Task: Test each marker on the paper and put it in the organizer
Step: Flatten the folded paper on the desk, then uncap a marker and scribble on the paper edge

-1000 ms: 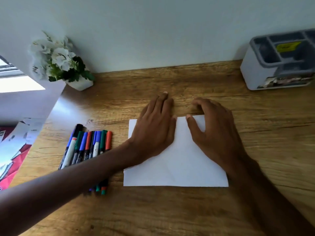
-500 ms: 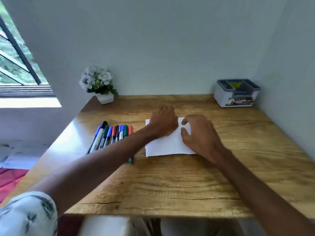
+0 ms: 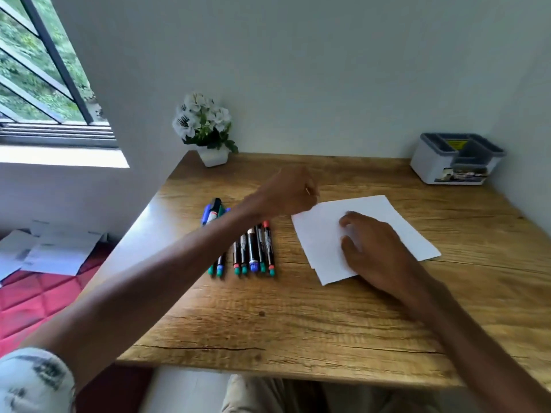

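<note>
**Paper Held Down, Markers in a Row**

The paper (image 3: 384, 213) is seen lying on the table (image 3: 298, 317), right of centre. It is pressed down by the right hand (image 3: 378, 251), whose fingers are loosely spread and rest on the sheet's near part. The left hand (image 3: 290, 189) is held above the table, just left of the paper's far left corner. Its fingers are curled in, and nothing can be seen in them. The markers (image 3: 253, 251) are laid side by side in a row left of the paper and are partly crossed by the left forearm. The organizer (image 3: 432, 168) is placed in the far right corner, well apart from them. A plant (image 3: 208, 129) is set at the far left edge.
</note>
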### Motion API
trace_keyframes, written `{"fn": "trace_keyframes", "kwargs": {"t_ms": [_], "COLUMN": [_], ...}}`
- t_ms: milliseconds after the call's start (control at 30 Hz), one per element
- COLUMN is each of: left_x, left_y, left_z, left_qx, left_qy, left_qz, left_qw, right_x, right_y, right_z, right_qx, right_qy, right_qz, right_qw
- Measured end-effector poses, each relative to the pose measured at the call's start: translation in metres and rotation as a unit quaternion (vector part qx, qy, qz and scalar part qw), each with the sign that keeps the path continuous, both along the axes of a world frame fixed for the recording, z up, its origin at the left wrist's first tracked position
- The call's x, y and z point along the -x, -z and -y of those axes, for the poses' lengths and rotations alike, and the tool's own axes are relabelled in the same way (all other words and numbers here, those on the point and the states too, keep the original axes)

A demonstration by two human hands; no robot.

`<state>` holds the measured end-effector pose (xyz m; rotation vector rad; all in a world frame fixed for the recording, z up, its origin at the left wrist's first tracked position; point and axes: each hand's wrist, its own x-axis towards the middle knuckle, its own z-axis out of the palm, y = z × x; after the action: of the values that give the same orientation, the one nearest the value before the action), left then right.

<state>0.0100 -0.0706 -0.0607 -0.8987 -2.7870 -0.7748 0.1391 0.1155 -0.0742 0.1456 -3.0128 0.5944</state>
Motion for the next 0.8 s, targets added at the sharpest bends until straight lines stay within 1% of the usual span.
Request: {"fn": "trace_keyframes", "kwargs": {"t_ms": [100, 200, 300, 333, 433, 567, 633, 800], "left_x": [0.002, 0.007, 0.014, 0.016, 0.016, 0.015, 0.016, 0.013], "left_y": [-0.002, -0.003, -0.001, 0.0, 0.0, -0.003, -0.003, 0.004], "left_z": [0.007, 0.021, 0.042, 0.05, 0.069, 0.088, 0.089, 0.08], "left_qx": [-0.018, -0.053, -0.114, -0.131, -0.161, -0.183, -0.199, -0.191], "left_qy": [-0.001, -0.018, -0.069, -0.096, -0.163, -0.217, -0.228, -0.202], "left_qz": [-0.007, -0.035, -0.08, -0.097, -0.131, -0.157, -0.157, -0.134], "left_qw": [1.0, 0.998, 0.988, 0.982, 0.965, 0.946, 0.94, 0.951], "right_x": [0.0, 0.004, 0.01, 0.012, 0.022, 0.042, 0.047, 0.057], "right_y": [-0.003, -0.01, -0.02, -0.023, -0.026, -0.021, -0.018, -0.013], "right_z": [0.004, 0.019, 0.043, 0.053, 0.082, 0.105, 0.109, 0.114], "right_qx": [0.018, 0.049, 0.094, 0.109, 0.133, 0.117, 0.11, 0.111], "right_qy": [0.014, 0.025, -0.027, -0.049, -0.09, -0.09, -0.078, -0.048], "right_qz": [-0.019, -0.079, -0.133, -0.132, -0.091, -0.041, -0.02, 0.02], "right_qw": [1.0, 0.995, 0.986, 0.984, 0.983, 0.988, 0.991, 0.992]}}
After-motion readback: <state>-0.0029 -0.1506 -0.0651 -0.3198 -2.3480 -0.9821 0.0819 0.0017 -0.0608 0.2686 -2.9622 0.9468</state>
